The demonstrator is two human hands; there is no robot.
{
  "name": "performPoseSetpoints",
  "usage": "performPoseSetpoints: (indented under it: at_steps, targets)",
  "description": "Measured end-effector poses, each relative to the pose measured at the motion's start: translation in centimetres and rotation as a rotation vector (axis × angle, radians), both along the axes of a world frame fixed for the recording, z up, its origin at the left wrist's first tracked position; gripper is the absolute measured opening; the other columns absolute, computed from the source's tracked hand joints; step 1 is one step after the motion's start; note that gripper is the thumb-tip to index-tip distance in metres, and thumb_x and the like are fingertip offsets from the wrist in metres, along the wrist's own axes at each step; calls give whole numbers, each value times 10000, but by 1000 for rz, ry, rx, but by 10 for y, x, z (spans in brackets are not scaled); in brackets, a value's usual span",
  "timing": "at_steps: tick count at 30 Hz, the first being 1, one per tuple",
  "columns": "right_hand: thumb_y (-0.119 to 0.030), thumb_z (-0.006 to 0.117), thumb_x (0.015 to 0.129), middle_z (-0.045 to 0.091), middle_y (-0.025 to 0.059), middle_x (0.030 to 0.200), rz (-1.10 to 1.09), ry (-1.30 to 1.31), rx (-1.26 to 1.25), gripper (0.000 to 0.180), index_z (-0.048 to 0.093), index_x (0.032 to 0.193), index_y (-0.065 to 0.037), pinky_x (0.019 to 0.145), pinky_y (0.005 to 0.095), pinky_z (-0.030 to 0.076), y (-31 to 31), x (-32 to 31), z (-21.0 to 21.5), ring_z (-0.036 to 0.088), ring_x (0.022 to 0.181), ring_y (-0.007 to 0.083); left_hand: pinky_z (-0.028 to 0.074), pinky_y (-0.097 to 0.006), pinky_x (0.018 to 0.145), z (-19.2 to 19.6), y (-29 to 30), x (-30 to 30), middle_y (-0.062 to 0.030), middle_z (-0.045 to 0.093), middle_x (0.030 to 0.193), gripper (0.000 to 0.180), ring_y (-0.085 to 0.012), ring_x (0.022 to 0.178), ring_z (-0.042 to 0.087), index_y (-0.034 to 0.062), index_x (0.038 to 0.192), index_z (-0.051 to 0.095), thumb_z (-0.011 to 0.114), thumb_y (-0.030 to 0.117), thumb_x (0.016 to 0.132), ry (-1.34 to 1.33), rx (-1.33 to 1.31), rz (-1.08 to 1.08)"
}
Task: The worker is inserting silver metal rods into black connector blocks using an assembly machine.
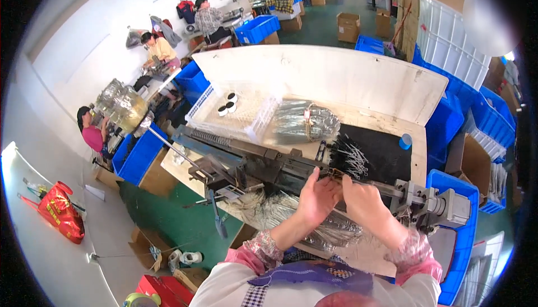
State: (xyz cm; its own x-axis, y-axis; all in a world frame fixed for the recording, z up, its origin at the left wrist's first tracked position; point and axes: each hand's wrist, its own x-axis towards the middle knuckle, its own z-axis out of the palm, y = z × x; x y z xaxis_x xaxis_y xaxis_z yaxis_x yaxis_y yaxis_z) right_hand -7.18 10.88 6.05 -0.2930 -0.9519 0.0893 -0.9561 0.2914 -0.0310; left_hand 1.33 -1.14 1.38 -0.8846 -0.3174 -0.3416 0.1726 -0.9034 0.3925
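My left hand [317,198] and my right hand [363,199] meet at the long grey metal machine [269,161] that runs across the wooden bench [417,164]. Both pinch a small thin part at the machine's rail [334,173]; the part is too small to make out. Loose thin metal pins [350,158] lie on a black mat [386,150] just beyond my fingers. Clear bags of more pins [291,209] lie under my forearms.
A bundle of bagged pins [305,121] and a white tray [235,111] holding black caps sit at the bench's far side. A motor block [443,206] ends the machine on the right. Blue crates [482,116] stand right. Other people work at benches at far left.
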Motion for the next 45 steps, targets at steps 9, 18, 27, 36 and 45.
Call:
performPoseSetpoints:
  at_steps: [9, 18, 27, 36, 45]
  targets:
    - [-87, 570, 837, 621, 168, 879, -127, -488, -336, 241, 499, 1065, -61, 594, 443, 532, 119, 59, -93, 644, 712, 371, 359, -361, 1105, -41, 41, -9, -121, 524, 1176, 380, -221, 1158, 493, 8, 1145, 491, 630, 267, 904, 1, 13, 6]
    - [-194, 577, 853, 643, 126, 835, -139, -437, 17, 102, 571, 892, -100, 606, 461, 503, 143, 47, -173, 643, 732, 332, 397, -445, 1043, -23, 11, 131, -190, 527, 1323, 393, -354, 1131, 581, -22, 1293, 518, 511, 153, 941, -18, -920, -259]
    - [-80, 678, 758, 596, 154, 838, -68, -717, -275, 272, 517, 973, -38, 659, 413, 509, 131, 23, -127, 627, 784, 349, 517, -486, 765, -70, -157, 319, -247, 644, 1086, 778, -420, 899, 647, 96, 1492, 203, 615, 248, 849, -2128, -1519, 350]
    - [-3, 662, 813, 557, 125, 755, -372, -688, -613, 177, 557, 956, 6, 590, 282, 442, 166, 11, -47, 542, 621, 251, 368, -431, 1034, -26, -45, 174, -203, 559, 1274, 444, -354, 1188, 525, -29, 1275, 523, 597, 139, 871, -791, -1941, 335]
    - [45, 632, 828, 663, 120, 895, 61, -471, -707, 213, 635, 1029, -23, 603, 280, 502, 73, 3, 30, 652, 668, 184, 480, -295, 688, 8, 32, 95, -58, 578, 782, 242, -163, 722, 574, -6, 989, 526, 412, 207, 1010, -107, -1404, -276]
